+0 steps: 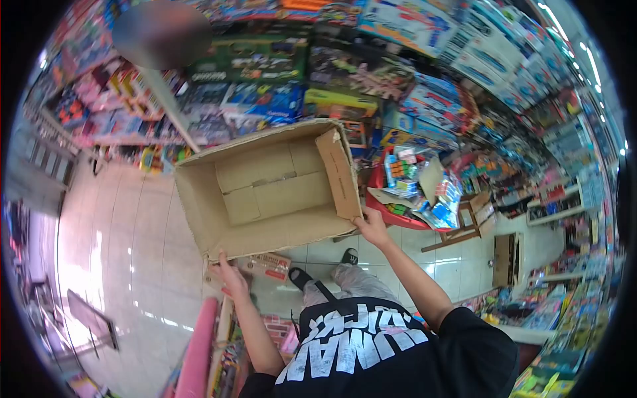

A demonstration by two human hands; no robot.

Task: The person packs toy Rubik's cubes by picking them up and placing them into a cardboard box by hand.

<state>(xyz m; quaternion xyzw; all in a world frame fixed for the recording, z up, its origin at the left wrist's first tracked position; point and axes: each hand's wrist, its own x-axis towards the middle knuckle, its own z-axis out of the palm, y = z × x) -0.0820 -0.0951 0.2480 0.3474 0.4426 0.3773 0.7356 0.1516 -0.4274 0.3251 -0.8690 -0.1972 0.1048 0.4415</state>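
Observation:
An open cardboard box (272,242) is held out in front of me, its inside facing up with nothing in it. My left hand (230,275) grips the near left corner, fingers closed on the edge. At the near right corner, my right hand (373,224) pinches the rim beside a folded flap (336,174). Just right of the box, a red basket (379,174) holds puzzle cubes (401,168) and small packets.
Shelves packed with boxed toys (252,60) rise ahead. A wooden stool (472,215) is at the right. Below the box, another carton (265,265) rests near my feet. A pink roll (199,345) stands at lower left on the tiled floor (133,232).

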